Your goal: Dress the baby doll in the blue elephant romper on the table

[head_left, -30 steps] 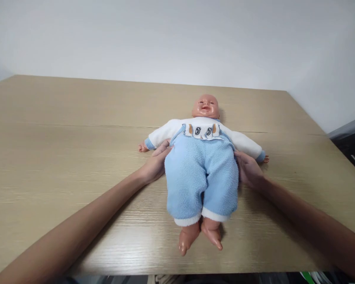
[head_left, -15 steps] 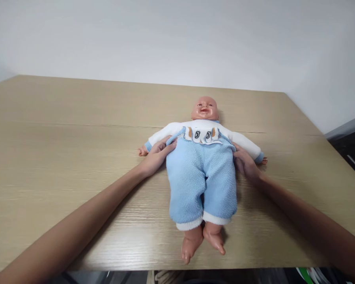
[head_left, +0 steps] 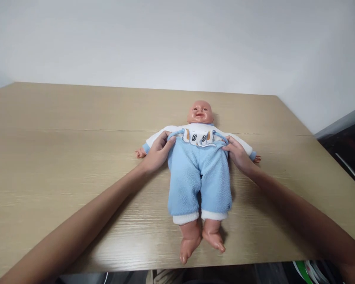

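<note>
A bald baby doll [head_left: 200,112] lies on its back on the wooden table, head away from me and bare feet near the front edge. It wears a white top with blue cuffs and fluffy light-blue overalls [head_left: 185,181] with white hems. An animal face with two eyes decorates the bib [head_left: 199,138]. My left hand [head_left: 159,153] pinches the waist of the overalls beside the strap on the left. On the right side, my right hand [head_left: 237,154] grips the waist and strap edge between thumb and fingers. Both straps bow outward. Some of my fingers are hidden under the cloth.
The pale wooden table [head_left: 77,177] has a seam running across it and meets a white wall [head_left: 165,43] at the back. A dark object [head_left: 347,148] stands beyond the right edge. Below the front edge are a green and white item [head_left: 306,272] and other dim things.
Both hands have moved up along the overalls' sides, and the waist is pulled slightly higher toward the doll's chest. The pant hems sit higher on the legs. The view has shifted a little.
</note>
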Action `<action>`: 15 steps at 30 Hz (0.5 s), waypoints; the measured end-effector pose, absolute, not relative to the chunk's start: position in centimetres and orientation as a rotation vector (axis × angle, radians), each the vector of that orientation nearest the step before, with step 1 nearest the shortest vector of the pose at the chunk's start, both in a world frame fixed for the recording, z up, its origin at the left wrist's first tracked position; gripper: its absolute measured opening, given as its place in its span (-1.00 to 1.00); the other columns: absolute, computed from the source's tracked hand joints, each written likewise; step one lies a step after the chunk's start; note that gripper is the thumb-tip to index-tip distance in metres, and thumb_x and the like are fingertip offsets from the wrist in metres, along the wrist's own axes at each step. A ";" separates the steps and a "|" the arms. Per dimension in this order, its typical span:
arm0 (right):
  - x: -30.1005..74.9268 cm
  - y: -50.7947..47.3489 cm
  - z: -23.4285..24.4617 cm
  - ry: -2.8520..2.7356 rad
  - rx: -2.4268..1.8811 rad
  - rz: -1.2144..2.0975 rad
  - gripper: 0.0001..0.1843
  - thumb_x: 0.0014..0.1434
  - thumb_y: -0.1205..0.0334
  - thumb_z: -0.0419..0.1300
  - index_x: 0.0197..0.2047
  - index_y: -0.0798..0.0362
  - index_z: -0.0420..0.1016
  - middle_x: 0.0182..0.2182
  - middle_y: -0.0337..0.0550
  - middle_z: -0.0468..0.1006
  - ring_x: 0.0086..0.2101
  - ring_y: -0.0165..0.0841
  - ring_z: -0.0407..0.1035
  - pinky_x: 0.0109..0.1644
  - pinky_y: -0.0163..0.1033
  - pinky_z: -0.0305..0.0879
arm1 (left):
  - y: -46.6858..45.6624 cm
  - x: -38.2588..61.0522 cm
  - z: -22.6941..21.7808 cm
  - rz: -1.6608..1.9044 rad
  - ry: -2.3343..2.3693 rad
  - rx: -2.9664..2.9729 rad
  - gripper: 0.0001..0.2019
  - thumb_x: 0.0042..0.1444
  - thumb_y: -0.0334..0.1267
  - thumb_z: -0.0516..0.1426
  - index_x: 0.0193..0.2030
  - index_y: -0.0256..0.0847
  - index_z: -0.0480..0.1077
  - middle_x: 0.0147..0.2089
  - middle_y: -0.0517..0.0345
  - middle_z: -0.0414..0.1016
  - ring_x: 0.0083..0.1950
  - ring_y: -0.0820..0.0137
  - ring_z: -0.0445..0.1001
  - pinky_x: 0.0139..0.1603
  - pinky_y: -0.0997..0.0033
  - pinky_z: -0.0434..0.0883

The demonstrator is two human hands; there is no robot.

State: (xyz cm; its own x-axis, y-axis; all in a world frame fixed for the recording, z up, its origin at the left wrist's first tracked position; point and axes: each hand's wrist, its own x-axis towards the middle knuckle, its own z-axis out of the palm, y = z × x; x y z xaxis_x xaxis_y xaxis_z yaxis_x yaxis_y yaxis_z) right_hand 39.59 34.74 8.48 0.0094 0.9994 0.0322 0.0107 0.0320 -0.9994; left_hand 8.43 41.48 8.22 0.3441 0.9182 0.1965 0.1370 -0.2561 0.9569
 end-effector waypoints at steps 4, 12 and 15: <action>40.8 33.1 7.1 -1.427 -1.328 1.017 -0.64 0.37 -0.18 0.36 -0.25 -0.11 0.46 -0.31 -0.27 0.44 -0.20 -0.19 0.30 0.06 -0.11 0.38 | 40.8 7.3 7.5 0.883 0.982 1.773 -0.49 0.48 0.35 0.19 -0.04 -0.12 0.43 -0.17 0.19 0.39 -0.15 0.26 0.32 -0.07 0.27 0.31; 39.7 32.6 6.4 -0.972 -1.174 1.317 -0.40 0.15 -0.45 0.50 0.00 -0.19 0.63 0.02 -0.10 0.74 0.29 0.02 0.50 0.45 0.11 0.47 | 40.3 6.6 7.4 0.800 1.004 1.774 -0.50 0.49 0.32 0.20 -0.13 -0.13 0.40 -0.21 0.21 0.34 -0.17 0.26 0.31 -0.03 0.23 0.32; 38.7 32.8 7.1 -0.884 -1.145 1.354 -0.42 0.17 -0.37 0.48 0.08 -0.18 0.66 0.12 -0.06 0.76 0.41 0.05 0.45 0.49 0.18 0.47 | 40.2 7.7 6.5 0.913 0.923 1.491 -0.49 0.42 0.34 0.27 0.02 -0.11 0.48 -0.13 0.15 0.50 -0.08 0.22 0.44 0.03 0.24 0.41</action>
